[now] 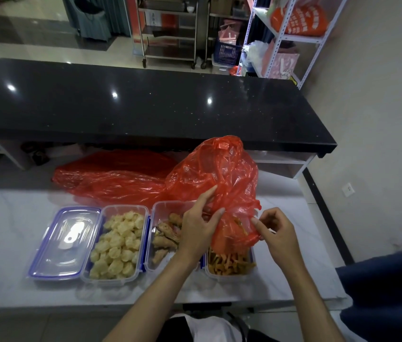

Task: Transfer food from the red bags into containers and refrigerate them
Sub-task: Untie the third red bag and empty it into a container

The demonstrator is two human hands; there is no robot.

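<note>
At the bottom of the frame two bare forearms reached up toward the centre. The left hand (198, 227) gripped the side of a red bag (222, 183), its forefinger stretched up along the plastic and its thumb pressed into the film. The right hand (277, 233) pinched the bag's lower edge between thumb and curled fingers. The bag stood upright, bulging toward the top of the frame, its mouth turned down over the rightmost container (230, 264), where orange-brown strips lay.

Three open clear containers sat in a row across the lower centre, long axes running bottom to top of the frame: one of pale puffed pieces (117, 241), one of brown fried pieces (165, 239), and the strip container. One blue-rimmed lid (65, 243) lay flat at their left. A second red bag (113, 178) lay slumped behind them, stretched left to right.

All rested on a white marbled counter (9, 233). Beyond rose a glossy black countertop (145, 107), then tiled floor, metal carts (170, 30) and a white shelf rack (291, 38) at upper right.
</note>
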